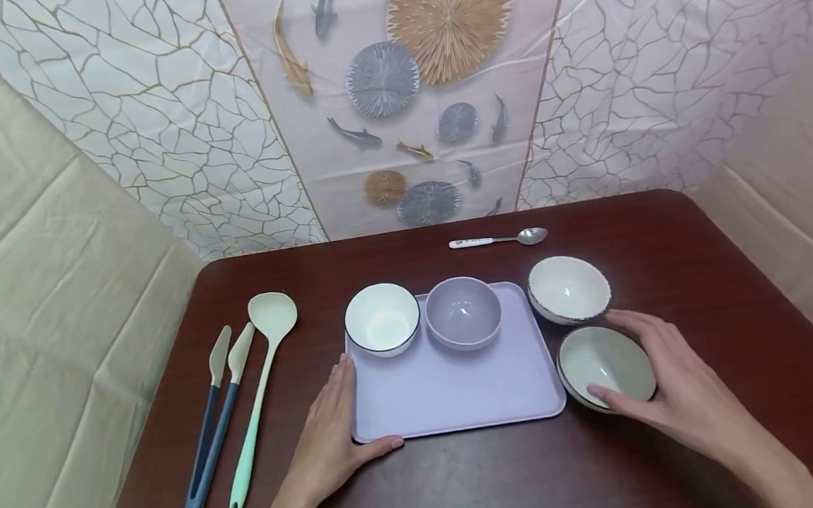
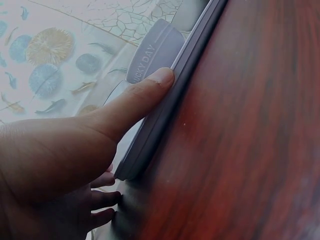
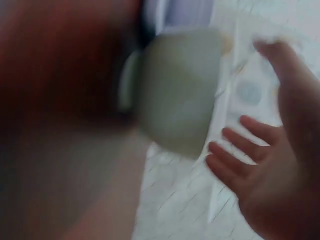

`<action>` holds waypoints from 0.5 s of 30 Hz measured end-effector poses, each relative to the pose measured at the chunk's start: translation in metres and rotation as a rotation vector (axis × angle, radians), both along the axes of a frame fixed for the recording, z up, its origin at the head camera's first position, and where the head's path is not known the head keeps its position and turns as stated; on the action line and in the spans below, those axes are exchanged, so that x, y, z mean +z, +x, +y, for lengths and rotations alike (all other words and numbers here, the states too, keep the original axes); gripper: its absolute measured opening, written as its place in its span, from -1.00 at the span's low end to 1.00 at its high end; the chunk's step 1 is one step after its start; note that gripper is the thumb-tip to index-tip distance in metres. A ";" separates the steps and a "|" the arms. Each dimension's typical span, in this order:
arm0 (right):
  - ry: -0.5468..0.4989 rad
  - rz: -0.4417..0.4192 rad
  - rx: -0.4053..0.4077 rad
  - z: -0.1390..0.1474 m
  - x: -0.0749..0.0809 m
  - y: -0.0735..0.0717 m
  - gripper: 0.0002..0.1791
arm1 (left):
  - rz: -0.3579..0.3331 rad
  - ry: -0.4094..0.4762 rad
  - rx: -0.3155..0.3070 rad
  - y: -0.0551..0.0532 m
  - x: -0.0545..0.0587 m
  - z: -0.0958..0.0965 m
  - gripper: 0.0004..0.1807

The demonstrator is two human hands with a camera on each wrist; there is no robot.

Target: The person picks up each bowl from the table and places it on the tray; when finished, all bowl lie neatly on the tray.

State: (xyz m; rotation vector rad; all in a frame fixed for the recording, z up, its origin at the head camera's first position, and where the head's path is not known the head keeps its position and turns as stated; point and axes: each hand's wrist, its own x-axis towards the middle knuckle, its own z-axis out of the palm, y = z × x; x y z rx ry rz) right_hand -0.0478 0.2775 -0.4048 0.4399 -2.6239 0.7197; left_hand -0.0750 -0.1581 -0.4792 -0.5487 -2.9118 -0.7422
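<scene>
My left hand point(image 1: 327, 433) rests against the lilac tray point(image 1: 452, 396) at its front left corner, fingers extended along the left side and thumb along the front edge. In the left wrist view the thumb touches the tray's rim. On the tray's back half sit a white bowl point(image 1: 383, 317) with a dark rim and a purple bowl point(image 1: 463, 313), lettered outside. My right hand point(image 1: 685, 392) is spread over a grey-green bowl point(image 1: 605, 366) right of the tray. The right wrist view shows its fingers point(image 3: 245, 145) apart from that bowl's rim.
A speckle-rimmed white bowl point(image 1: 569, 288) stands just behind the grey-green one. Near the back edge lies a spoon point(image 1: 497, 240). To the left are blue-handled tongs point(image 1: 216, 440) and a pale green ladle point(image 1: 273, 314). Cloth-covered walls point(image 1: 63, 309) surround the table.
</scene>
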 end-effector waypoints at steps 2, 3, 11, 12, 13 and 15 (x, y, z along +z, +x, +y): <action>0.005 -0.073 -0.007 0.010 -0.011 0.003 0.27 | -0.005 -0.002 0.002 0.000 0.000 -0.001 0.40; 0.000 -0.100 -0.003 0.013 -0.015 0.003 0.33 | -0.007 -0.002 0.003 0.000 0.000 -0.001 0.40; -0.064 -0.169 -0.010 0.019 -0.031 0.001 0.38 | -0.030 0.002 0.003 -0.001 -0.001 0.001 0.41; -0.073 -0.171 -0.011 0.019 -0.031 0.000 0.38 | -0.031 0.001 0.004 -0.001 0.000 0.001 0.41; -0.084 -0.172 -0.013 0.018 -0.032 0.000 0.38 | -0.030 -0.001 0.004 -0.001 0.000 0.002 0.40; -0.109 -0.172 -0.033 0.019 -0.031 -0.001 0.39 | -0.027 -0.002 0.006 0.000 0.000 0.002 0.40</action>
